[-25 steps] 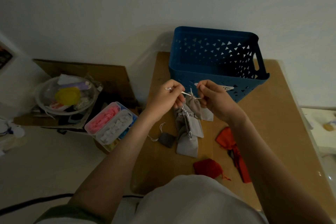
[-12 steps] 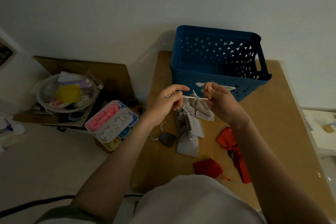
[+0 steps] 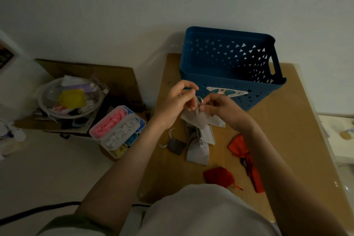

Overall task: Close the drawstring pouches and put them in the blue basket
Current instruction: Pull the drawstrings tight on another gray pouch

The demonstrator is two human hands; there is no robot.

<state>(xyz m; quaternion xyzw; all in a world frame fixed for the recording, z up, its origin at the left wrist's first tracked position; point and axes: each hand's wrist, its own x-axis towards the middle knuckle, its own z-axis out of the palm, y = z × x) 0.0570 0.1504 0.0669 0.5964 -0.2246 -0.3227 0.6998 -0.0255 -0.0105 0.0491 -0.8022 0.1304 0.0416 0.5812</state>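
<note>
Right now the left hand (image 3: 177, 101) and right hand (image 3: 222, 108) each pinch the drawstring (image 3: 199, 100) of the grey pouch (image 3: 199, 121); I'd pull evenly outward until its neck cinches tight.

Left hand (image 3: 176, 101) and right hand (image 3: 224, 109) meet, each pinching the cord (image 3: 200, 99) atop a grey pouch (image 3: 199, 120), right in front of the basket (image 3: 191, 67). Grey pile (image 3: 197, 151) beneath on the table (image 3: 287, 120), red pouches (image 3: 238, 145) to the right.
</note>
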